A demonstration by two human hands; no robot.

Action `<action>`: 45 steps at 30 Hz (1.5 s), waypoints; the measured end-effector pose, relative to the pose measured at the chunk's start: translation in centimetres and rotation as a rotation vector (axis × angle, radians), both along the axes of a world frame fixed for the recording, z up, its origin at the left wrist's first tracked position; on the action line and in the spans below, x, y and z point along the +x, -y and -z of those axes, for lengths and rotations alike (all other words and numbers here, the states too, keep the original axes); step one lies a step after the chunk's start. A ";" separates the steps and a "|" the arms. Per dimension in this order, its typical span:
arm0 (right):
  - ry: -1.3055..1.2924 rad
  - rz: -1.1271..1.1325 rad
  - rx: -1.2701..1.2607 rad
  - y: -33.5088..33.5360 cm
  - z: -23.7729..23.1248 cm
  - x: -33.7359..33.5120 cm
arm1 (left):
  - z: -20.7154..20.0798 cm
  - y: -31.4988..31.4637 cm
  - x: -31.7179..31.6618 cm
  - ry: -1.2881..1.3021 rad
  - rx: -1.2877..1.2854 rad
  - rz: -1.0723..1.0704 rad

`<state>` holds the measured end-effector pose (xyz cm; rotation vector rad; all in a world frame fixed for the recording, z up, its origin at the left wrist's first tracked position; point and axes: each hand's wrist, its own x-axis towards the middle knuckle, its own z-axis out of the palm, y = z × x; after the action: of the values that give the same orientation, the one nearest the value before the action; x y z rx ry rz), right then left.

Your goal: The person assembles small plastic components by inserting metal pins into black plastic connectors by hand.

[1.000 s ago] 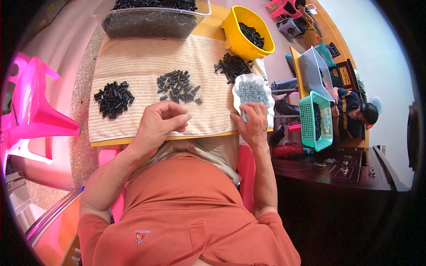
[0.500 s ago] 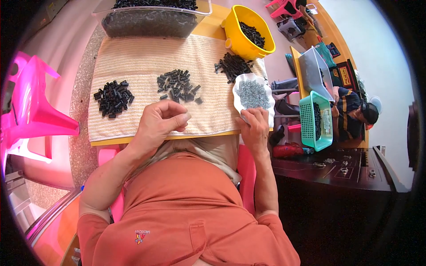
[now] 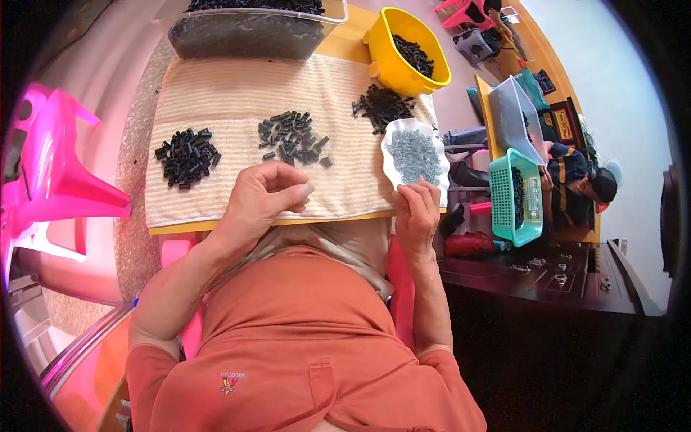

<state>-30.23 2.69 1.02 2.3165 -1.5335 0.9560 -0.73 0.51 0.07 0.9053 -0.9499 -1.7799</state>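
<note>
My left hand (image 3: 268, 193) is closed in a pinch above the towel's near edge; whatever lies between its fingertips is too small or hidden to make out. Just beyond it is a loose pile of short black tubular pieces (image 3: 288, 137). My right hand (image 3: 417, 212) has thumb and fingers pressed together at the near rim of a white scalloped dish (image 3: 389, 164). I cannot see what they hold. Many tiny silvery metal parts (image 3: 416, 151) fill the dish. Farther left lies a second pile of black tubular pieces (image 3: 186, 158), and behind the dish a heap of thin black parts (image 3: 381, 108).
A striped towel (image 3: 216, 97) covers the table. At its far side stand a clear bin (image 3: 245, 39) and a yellow tub (image 3: 389, 50), both holding black parts. A pink stool (image 3: 65, 173) is at left. To the right, another person (image 3: 576, 180) sits by a green basket (image 3: 500, 194).
My right hand has drawn back slightly from over the parts to the dish's near rim, its fingers closing together. The left hand keeps its pinch in nearly the same place.
</note>
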 end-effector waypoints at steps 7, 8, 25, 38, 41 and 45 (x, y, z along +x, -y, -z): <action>0.234 -0.204 0.111 0.7 -1.1 2.8 | -0.6 -0.3 -0.3 -0.038 0.021 0.017; 0.286 -0.244 0.148 0.9 -1.2 3.4 | -0.6 -0.3 -0.3 -0.034 0.024 0.013; 0.853 -0.473 0.756 0.9 -0.1 8.4 | 0.0 -0.9 -0.6 0.098 -0.188 0.098; 0.924 -0.438 0.845 0.7 -0.1 8.6 | -0.1 -0.9 -0.6 0.150 -0.211 0.141; 0.823 -0.477 0.753 0.8 -0.1 8.6 | 0.1 -0.9 -0.5 0.179 -0.227 0.131; 0.695 -0.475 0.710 0.7 -0.1 8.3 | 0.0 -0.8 -0.4 0.145 -0.214 0.137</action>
<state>-21.91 1.97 1.15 3.1570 -1.8080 1.6955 -1.16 1.35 0.08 0.8573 -1.2965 -1.7032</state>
